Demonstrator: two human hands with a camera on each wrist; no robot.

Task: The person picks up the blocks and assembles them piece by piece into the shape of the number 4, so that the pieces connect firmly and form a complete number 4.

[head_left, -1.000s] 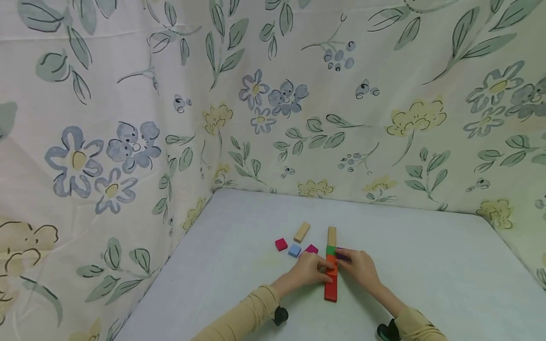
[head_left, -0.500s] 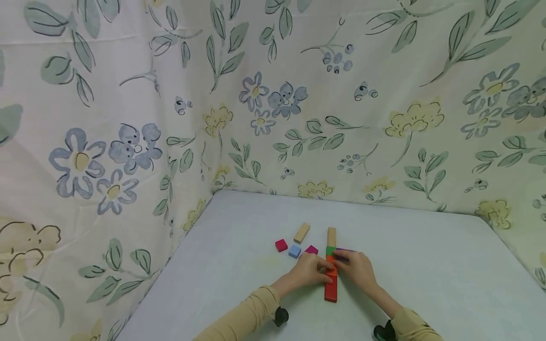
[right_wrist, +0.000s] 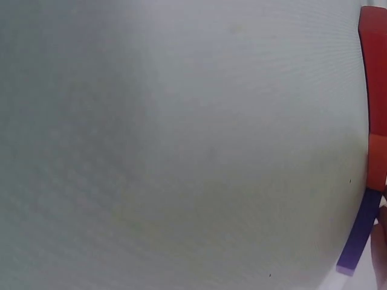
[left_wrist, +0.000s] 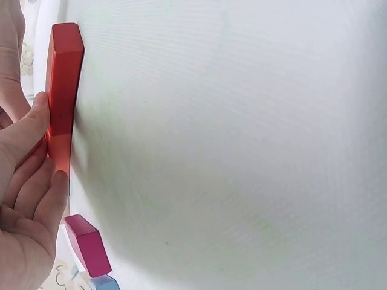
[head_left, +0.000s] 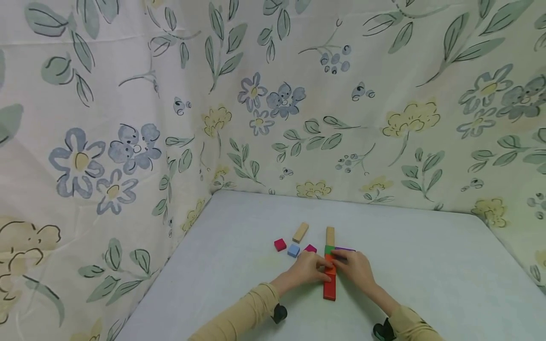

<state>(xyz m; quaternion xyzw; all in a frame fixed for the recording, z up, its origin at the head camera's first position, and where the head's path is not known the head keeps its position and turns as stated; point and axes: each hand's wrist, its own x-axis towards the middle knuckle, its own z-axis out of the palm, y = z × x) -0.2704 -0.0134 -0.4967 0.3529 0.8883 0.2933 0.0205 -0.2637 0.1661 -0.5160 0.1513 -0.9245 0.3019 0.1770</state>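
Observation:
A straight row of blocks lies on the table. From the near end come a red block [head_left: 329, 289], an orange block [right_wrist: 376, 163], a green block [head_left: 329, 249] and a plain wood block [head_left: 330, 235]. Off the row's right side points a purple block [head_left: 346, 249]. My left hand [head_left: 304, 270] reaches in from the left, its thumb touching the red block [left_wrist: 65, 84] and its fingers at the orange one. My right hand [head_left: 356, 267] touches the row from the right, thumb and index fingertips by the orange and green blocks. Neither hand is clearly wrapped round a block.
Left of the row lie a loose plain wood block [head_left: 300, 232], a crimson block [head_left: 280, 245], a blue block [head_left: 293, 250] and a magenta block [left_wrist: 91, 248], partly behind my left hand in the head view. Floral cloth [head_left: 251, 156] hangs behind the white table [head_left: 409, 246].
My right hand has moved slightly left, off the purple block and onto the orange and green part of the row. More of the purple block shows. My left hand keeps its place.

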